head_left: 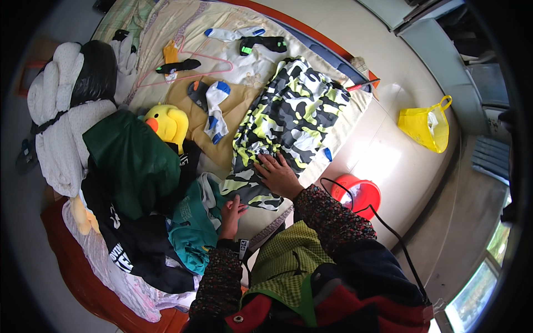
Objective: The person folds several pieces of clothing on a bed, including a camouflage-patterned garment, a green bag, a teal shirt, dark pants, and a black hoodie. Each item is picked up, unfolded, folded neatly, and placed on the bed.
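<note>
Camouflage-print garment (291, 114) spread on the cream bed sheet (353, 114), the right hand (282, 176) pressed flat on its near part, fingers spread.
The left hand (229, 218) is apart from the right, at the near-left edge; I can't tell whether it pinches cloth. Pulling there could drag the teal garment (191, 233) along, I'd say, as they lie so close; a rightward sweep might knock the blue-tipped sock (327, 154) floorward. Only a bit of that sock shows, and whether the camouflage piece is trousers or a top is unclear.
</note>
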{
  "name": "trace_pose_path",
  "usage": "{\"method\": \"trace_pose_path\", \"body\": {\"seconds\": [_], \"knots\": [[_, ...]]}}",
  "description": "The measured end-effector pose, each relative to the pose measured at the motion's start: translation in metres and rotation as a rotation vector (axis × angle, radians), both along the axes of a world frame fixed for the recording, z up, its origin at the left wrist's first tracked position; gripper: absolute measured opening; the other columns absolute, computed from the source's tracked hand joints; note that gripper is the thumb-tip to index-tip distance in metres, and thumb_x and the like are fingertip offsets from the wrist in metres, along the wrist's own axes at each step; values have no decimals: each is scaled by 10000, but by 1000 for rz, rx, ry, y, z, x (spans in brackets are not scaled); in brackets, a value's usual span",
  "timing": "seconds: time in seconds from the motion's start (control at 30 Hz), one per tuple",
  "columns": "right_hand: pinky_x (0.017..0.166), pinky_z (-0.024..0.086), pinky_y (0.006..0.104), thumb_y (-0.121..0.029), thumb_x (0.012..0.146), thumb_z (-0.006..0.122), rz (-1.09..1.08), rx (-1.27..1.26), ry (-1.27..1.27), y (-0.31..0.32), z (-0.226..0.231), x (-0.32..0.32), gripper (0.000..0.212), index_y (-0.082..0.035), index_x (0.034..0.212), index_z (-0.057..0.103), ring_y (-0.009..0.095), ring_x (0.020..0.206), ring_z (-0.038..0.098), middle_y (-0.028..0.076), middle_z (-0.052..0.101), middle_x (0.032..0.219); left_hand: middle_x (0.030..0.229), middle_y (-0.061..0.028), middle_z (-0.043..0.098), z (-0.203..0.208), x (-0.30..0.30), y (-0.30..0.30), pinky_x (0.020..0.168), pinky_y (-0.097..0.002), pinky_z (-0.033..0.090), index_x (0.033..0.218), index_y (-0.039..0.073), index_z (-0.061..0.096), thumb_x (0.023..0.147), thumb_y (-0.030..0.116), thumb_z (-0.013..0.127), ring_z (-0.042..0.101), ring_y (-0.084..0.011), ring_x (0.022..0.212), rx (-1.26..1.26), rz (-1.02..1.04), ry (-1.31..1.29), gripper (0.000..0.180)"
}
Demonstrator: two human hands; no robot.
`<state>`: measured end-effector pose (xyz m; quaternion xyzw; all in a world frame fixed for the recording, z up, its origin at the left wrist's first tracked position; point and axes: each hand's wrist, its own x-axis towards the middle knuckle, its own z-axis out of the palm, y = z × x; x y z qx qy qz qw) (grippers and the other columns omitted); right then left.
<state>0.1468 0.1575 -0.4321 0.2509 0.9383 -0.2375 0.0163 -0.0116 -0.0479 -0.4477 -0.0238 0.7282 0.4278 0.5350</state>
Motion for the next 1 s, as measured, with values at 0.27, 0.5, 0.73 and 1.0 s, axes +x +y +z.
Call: {"method": "trace_pose_path", "body": {"seconds": [0.27, 0.5, 0.73, 1.0], "knots": [[1120, 160, 606, -486, 757, 702, 29, -286, 231, -45, 55, 23, 915, -55, 1457, 302, 351, 1371, 321, 185, 299, 1506, 871, -48, 644, 40, 1, 38, 699, -336, 567, 1005, 63, 582, 924, 256, 640, 642, -171, 761, 126, 268, -186, 218], [714, 526, 403, 9, 708, 562, -420, -536, 346, -27, 44, 17, 537, -24, 1244, 550, 357, 858, 664, 213, 668, 968, 797, -86, 636, 101, 15, 125, 722, -335, 580, 970, 26, 575, 953, 121, 562, 690, -263, 816, 273, 169, -301, 98], [779, 533, 387, 25, 695, 557, -589, -606, 487, 82, 18, 49, 449, -57, 1129, 639, 369, 879, 659, 198, 672, 981, 802, -72, 632, 104, 1, 167, 672, -296, 561, 963, 23, 561, 956, 132, 578, 672, -194, 746, 337, -80, -24, 111], [657, 526, 419, -76, 836, 578, -681, -92, 489, 183, -1, 58, 178, -72, 973, 692, 360, 740, 649, 175, 670, 875, 1074, -176, 618, 60, -32, 221, 856, -401, 486, 1193, -7, 545, 867, 135, 679, 600, -340, 984, 479, -766, 1208, 379]]}}
